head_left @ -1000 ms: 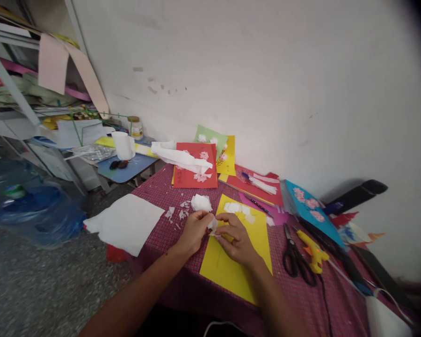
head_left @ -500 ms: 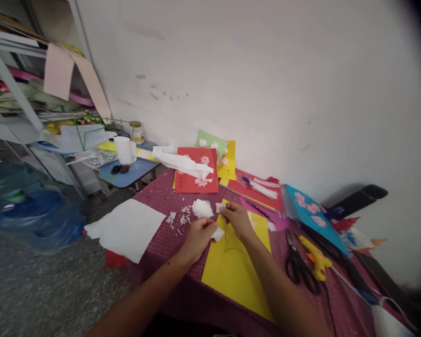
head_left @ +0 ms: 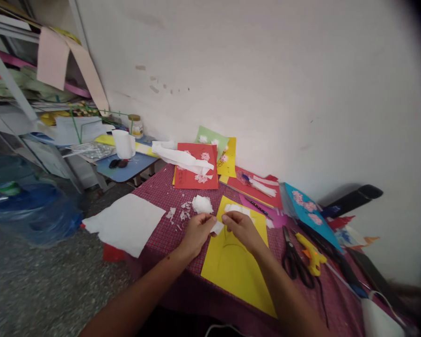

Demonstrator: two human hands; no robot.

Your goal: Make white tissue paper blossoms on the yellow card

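My left hand pinches a small piece of white tissue paper between thumb and fingers, above the left edge of a yellow sheet. Close by on the right, my right hand has thumb and forefinger pressed together; what they hold, if anything, is hidden. White tissue shows just behind the right hand, over the top of the yellow sheet. Curved pencil-like lines mark that sheet. A wad of white tissue and torn scraps lie on the checked tablecloth beyond my left hand.
Black scissors and a yellow glue gun lie right of the sheet. A large white sheet overhangs the left table edge. Behind are a red card with pink-and-white flowers and a blue card. Water bottles stand on the floor.
My right hand has moved down, closer to my left hand. The small tissue piece that showed at its fingertips is out of sight. The view has shifted slightly.
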